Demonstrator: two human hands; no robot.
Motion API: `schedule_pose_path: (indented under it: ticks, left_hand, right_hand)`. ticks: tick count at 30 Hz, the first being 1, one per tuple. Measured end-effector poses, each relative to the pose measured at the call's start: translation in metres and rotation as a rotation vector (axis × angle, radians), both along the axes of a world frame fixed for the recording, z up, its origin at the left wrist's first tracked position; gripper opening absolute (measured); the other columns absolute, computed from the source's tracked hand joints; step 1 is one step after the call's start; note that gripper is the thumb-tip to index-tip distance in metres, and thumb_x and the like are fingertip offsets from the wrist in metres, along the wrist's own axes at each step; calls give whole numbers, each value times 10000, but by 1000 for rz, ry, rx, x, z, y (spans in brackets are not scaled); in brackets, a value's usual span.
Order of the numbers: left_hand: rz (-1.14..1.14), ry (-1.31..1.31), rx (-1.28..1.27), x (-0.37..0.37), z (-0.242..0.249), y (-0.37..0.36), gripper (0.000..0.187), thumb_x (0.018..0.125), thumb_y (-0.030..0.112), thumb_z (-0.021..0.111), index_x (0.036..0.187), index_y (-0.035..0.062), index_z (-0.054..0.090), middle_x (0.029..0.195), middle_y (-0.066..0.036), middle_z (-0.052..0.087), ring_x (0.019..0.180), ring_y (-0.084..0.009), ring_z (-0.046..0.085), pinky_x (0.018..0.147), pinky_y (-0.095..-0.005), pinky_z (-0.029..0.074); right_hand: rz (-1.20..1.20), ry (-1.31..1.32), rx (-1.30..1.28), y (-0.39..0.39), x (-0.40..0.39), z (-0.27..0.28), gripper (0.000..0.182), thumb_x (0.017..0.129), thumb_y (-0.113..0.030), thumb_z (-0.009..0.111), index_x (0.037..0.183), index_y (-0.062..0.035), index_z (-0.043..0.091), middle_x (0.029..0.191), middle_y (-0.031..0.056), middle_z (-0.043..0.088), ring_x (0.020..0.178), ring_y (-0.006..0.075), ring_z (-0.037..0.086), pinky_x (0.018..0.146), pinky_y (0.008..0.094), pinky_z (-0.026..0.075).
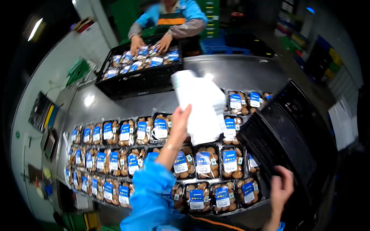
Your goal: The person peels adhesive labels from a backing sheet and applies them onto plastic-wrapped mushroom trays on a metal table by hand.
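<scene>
My left hand (179,125) is closed on the near left edge of a folded white sheet (202,104), which looks thin and limp. The sheet hangs over the rows of packed mushrooms and covers part of the far ones. Below my forearm are several film-wrapped mushroom trays (208,161) with blue and white labels. At the lower right, my right hand (282,188) has its fingers loosely curved and apart. It overlaps the near side of a tilted black plastic crate (296,134), beside the right end of the tray rows.
Across the steel table (154,104), a person in blue sleeves (192,17) has both hands in a black crate (135,84) full of similar mushroom packs. A blue pallet (223,46) lies behind the table. A scale-like device (44,111) is at the left wall.
</scene>
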State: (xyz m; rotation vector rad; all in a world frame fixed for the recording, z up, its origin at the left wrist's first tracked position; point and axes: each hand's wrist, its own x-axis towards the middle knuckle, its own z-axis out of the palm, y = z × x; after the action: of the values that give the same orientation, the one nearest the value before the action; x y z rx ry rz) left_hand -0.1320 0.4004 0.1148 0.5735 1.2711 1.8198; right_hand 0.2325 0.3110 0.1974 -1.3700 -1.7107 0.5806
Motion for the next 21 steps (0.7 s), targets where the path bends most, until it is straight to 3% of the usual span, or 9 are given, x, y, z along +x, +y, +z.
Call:
schedule_pose_path:
  ticks: [1,2,3,5,9,13,17,19,21]
  left_hand:
    - [67,-102,114,8,12,-24,389,891,162,541,1215,-33,449,1062,-116,590,955,-188,582,800,-294,488]
    - [49,-145,169,20,32,-47,417,896,148,523,1254,-25,395,1142,-126,541,1035,-215,543,853,-334,473]
    - [35,-188,224,33,52,-67,450,902,134,504,1293,-17,341,1221,-135,491,1114,-241,505,906,-373,458]
    - [-18,-311,234,54,73,-101,464,907,129,487,1313,-8,306,1291,-140,424,1175,-276,452,944,-432,431]
    - [-79,-449,260,70,82,-149,440,913,162,490,1283,-24,343,1256,-152,458,1148,-286,476,920,-474,444]
    - [-118,-485,217,66,85,-181,372,922,188,482,1219,-25,414,1205,-148,499,1117,-269,501,912,-463,453]
    - [-177,-491,208,58,86,-203,383,928,199,473,1228,-26,394,1200,-162,496,1092,-272,521,881,-450,486]
    - [-213,-473,231,57,88,-211,394,932,209,467,1234,-28,379,1202,-169,491,1081,-274,530,865,-441,503]
    - [-249,-456,199,60,82,-220,393,948,230,439,1224,-43,374,1155,-164,519,1035,-271,554,803,-422,535]
  right_hand:
    - [127,111,-87,-8,-25,-10,343,700,29,591,1042,18,567,998,119,588,918,231,562,839,308,433]
    - [286,67,-136,-20,-47,-16,491,691,-53,664,1148,29,504,1096,140,549,1012,257,523,885,338,403]
    - [487,53,-106,-26,-65,-29,700,693,-169,714,1272,32,375,1261,190,416,1177,299,399,972,391,319]
    - [552,-20,63,-37,-104,-32,830,698,-246,729,1327,40,268,1351,224,262,1263,345,256,1028,439,217]
    - [373,-17,344,-45,-139,-29,794,673,-239,732,1277,57,309,1333,242,255,1243,394,246,1024,460,207]
    - [295,-23,284,-61,-148,-9,624,672,-207,732,1175,38,458,1291,208,325,1198,366,285,1002,452,233]
    - [289,23,286,-78,-157,2,550,687,-175,733,1147,12,496,1266,180,363,1187,322,332,997,418,266]
    - [363,362,120,-86,-165,0,541,714,-143,723,1168,11,472,1245,151,406,1165,256,395,978,375,321]
    - [472,810,-241,-98,-174,3,502,761,-104,693,1187,5,451,1221,111,449,1120,190,448,951,325,363]
